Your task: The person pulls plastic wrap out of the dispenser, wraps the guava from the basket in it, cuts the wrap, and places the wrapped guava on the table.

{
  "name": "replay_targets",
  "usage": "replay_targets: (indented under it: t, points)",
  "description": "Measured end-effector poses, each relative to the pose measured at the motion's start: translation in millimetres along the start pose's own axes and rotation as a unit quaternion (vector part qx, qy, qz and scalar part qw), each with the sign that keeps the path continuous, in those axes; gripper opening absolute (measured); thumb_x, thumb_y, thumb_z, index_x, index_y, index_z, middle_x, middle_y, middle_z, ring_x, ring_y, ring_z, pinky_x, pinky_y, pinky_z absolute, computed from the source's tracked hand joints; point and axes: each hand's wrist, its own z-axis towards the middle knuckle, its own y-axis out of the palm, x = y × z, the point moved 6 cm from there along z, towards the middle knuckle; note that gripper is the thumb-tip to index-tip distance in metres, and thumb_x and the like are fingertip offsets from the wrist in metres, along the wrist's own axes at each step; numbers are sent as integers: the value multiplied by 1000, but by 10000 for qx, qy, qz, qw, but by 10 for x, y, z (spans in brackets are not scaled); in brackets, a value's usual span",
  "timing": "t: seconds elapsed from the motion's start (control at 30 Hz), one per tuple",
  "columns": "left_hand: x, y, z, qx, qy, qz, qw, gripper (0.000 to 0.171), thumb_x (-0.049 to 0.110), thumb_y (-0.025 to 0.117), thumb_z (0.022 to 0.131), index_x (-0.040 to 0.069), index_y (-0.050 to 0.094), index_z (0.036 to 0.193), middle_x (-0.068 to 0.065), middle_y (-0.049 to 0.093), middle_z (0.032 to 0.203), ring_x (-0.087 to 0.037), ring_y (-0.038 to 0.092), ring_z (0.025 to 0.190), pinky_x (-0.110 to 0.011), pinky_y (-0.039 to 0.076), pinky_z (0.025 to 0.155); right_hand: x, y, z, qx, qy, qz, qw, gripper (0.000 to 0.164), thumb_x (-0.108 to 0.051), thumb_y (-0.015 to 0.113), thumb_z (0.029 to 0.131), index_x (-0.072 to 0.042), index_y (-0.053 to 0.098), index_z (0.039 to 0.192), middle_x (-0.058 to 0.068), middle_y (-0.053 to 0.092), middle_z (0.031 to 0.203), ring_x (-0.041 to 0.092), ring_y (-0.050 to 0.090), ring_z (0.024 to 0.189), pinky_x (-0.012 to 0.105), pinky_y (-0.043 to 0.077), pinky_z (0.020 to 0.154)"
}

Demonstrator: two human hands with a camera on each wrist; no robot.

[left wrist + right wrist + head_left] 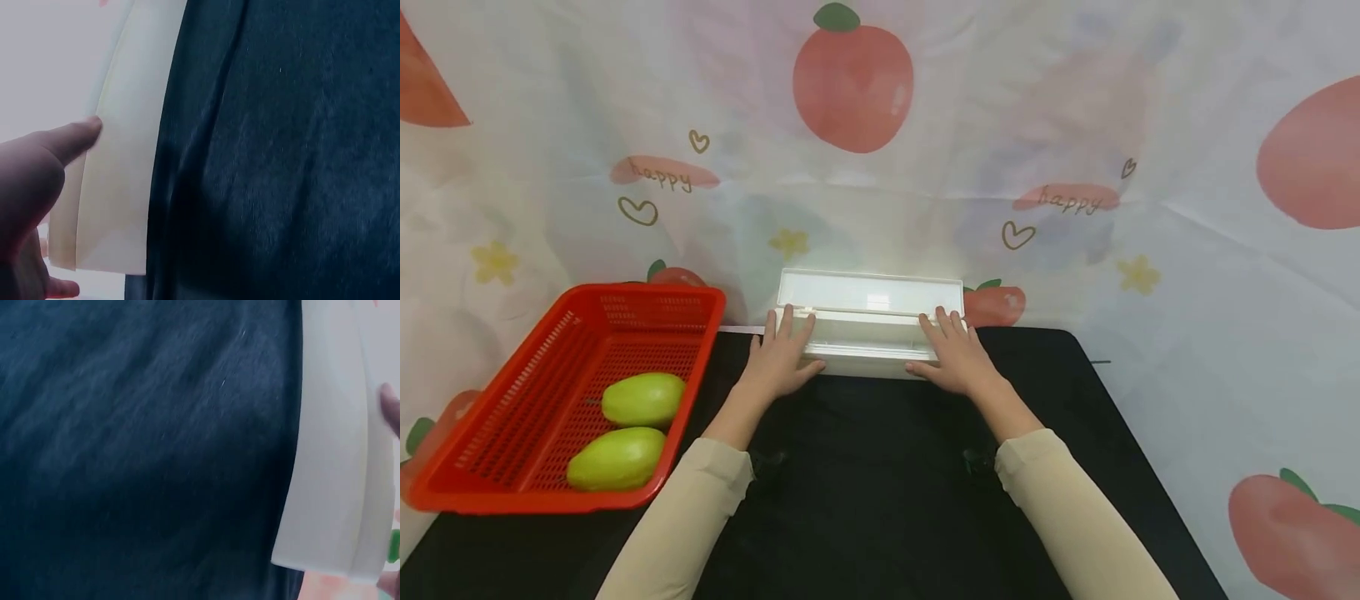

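Note:
A long white plastic box (872, 367) with a hinged lid (868, 290) stands at the back edge of the table, lid raised and leaning back. My left hand (777, 358) lies over the box's left end with fingers spread, thumb toward the middle. Over the right end my right hand (957, 354) does the same, its fingers straight. In the left wrist view the left thumb (81, 137) touches the top edge of the box's front wall (125, 144). The right thumb (390, 406) shows beside the front wall (331, 444) in the right wrist view.
To the left sits a red plastic basket (700, 367) holding two green, papaya-like fruits (643, 400). Black cloth (865, 492) covers the table. Behind it hangs a white curtain (925, 208) printed with fruit and flowers.

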Motion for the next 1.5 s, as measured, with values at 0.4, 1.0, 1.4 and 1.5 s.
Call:
replay_targets:
  t: [0.4, 1.0, 1.4, 1.5]
  points:
    - [168, -493, 264, 1061, 852, 709, 9882, 34, 25, 65, 97, 14, 66, 130, -11, 70, 116, -37, 62, 104, -51, 53, 84, -122, -288, 201, 759, -439, 391, 9954, 33, -33, 55, 103, -13, 68, 126, 10, 65, 128, 32, 58, 120, 50, 48, 98]
    - [348, -226, 473, 416, 998, 680, 9918, 34, 20, 74, 92, 25, 63, 123, -1, 75, 97, -25, 69, 91, -44, 55, 70, -116, -86, 249, -53, 7, 630, 9980, 33, -29, 48, 102, -18, 69, 125, 3, 71, 115, 22, 65, 100, 45, 54, 84]
    - [207, -347, 360, 679, 1266, 432, 9887, 7, 20, 65, 97, 13, 67, 97, -6, 65, 93, -27, 63, 84, -43, 53, 71, -125, -76, 283, -447, -191, 327, 9983, 34, -28, 43, 105, -17, 69, 123, 4, 71, 111, 25, 64, 105, 46, 50, 93]
    - [180, -354, 351, 705, 1258, 422, 9886, 10, 21, 65, 96, 11, 65, 91, -7, 61, 93, -25, 60, 79, -40, 52, 71, -128, -68, 289, -572, -221, 315, 9976, 33, -28, 43, 105, -16, 69, 119, 5, 70, 107, 26, 63, 103, 46, 49, 93]
